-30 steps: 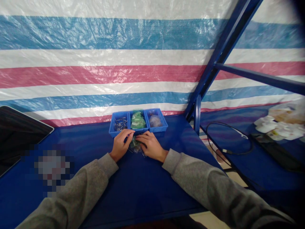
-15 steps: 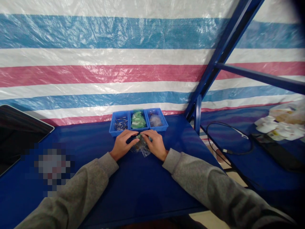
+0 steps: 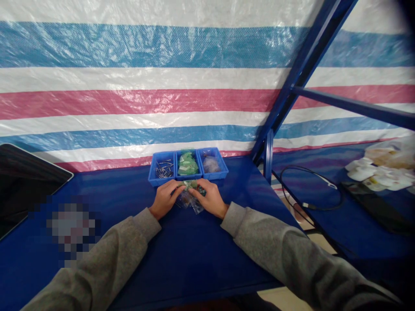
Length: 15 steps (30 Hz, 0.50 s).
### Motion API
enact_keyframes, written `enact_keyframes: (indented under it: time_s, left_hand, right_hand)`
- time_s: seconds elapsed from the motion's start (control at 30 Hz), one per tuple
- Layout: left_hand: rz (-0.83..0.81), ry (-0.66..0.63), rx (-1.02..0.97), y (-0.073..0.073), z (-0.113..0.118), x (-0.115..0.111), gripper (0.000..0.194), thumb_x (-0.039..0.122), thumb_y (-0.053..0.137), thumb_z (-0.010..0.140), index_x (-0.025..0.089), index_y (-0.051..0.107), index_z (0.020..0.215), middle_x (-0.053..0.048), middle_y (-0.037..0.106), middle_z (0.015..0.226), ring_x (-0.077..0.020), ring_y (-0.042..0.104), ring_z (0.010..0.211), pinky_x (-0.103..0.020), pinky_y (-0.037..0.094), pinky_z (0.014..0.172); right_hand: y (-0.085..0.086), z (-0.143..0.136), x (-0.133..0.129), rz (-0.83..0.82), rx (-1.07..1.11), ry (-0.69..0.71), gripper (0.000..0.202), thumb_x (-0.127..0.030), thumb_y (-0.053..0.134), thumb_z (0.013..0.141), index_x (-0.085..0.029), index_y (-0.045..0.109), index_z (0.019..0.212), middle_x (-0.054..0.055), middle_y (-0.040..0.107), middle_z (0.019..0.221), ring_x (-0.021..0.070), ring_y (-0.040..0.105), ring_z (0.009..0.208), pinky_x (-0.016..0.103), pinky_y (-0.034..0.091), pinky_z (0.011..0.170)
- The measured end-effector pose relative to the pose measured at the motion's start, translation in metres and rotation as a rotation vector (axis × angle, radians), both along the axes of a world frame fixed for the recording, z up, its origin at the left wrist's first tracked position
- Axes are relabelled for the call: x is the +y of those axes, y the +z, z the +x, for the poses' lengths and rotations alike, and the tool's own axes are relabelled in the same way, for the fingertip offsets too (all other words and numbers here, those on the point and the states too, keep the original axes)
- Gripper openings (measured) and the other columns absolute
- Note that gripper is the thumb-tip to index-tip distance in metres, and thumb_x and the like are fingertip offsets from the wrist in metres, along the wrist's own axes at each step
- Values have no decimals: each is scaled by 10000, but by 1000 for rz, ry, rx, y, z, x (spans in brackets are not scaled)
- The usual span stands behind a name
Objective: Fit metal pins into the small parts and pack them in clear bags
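Between the fingertips of my left hand (image 3: 166,198) and my right hand (image 3: 211,196) is a small green plastic packet (image 3: 187,184), pinched at both sides. Its contents cannot be made out. Below my thumbs, clear plastic bags (image 3: 196,206) with small parts lie on the blue table. Just beyond my hands stand three joined blue bins. In the left bin (image 3: 152,173) are slim metal pieces (image 3: 164,168). Green packets (image 3: 187,164) fill the middle one, and clear plastic bags (image 3: 211,165) lie in the right bin (image 3: 222,173).
A dark flat screen or panel (image 3: 29,185) with a pale edge stands at the left, near a blurred-out item (image 3: 71,226). Blue metal frame bars (image 3: 285,103) rise at the right. Past them, a black cable (image 3: 309,209) and white bundles (image 3: 379,172) lie on another blue surface.
The green packet now shows stretched between my fingertips, where the fingers covered most of it before. My hands have shifted slightly, with the thumbs nearer together.
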<state>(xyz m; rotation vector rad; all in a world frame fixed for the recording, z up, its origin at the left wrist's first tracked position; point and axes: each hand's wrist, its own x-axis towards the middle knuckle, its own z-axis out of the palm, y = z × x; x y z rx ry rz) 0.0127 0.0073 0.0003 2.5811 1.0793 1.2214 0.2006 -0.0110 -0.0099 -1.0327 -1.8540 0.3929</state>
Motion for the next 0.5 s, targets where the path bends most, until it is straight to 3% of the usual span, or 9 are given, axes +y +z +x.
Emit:
enact_keyframes:
  time_s: [0.5]
  left_hand:
    - [-19, -55, -1, 6, 3, -3, 199, 324, 510, 864, 150, 606, 860, -20, 578, 693, -110, 513, 595, -231, 435, 592]
  right_hand:
    - [-1, 1, 0, 2, -42, -20, 253, -354, 490, 877, -193, 547, 691, 7, 547, 635, 152, 511, 635, 263, 401, 633]
